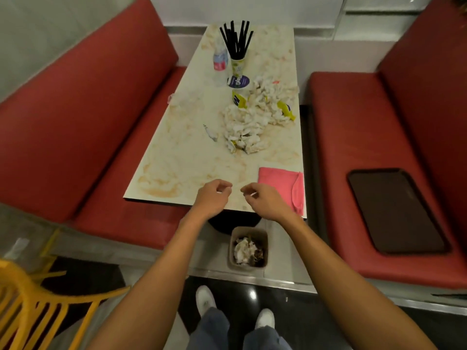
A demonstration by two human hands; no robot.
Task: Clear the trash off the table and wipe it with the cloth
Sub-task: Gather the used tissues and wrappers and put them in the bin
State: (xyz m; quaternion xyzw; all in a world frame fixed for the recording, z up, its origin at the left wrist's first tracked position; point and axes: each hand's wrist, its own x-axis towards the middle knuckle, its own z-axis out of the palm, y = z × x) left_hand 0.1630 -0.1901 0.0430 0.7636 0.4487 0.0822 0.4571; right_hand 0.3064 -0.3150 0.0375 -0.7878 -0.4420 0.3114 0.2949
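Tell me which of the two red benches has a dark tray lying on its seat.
The right bench, on the person's right side of the table: the dark tray lies flat on its seat. The left bench carries no tray.

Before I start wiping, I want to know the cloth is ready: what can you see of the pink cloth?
The pink cloth lies flat on the table at its near right corner, folded into a rough rectangle, with a looser layer curving along its right side. It looks like soft, plain fabric with no stain showing. Its right edge runs along the table's edge. The right hand is just left of it, not holding it.
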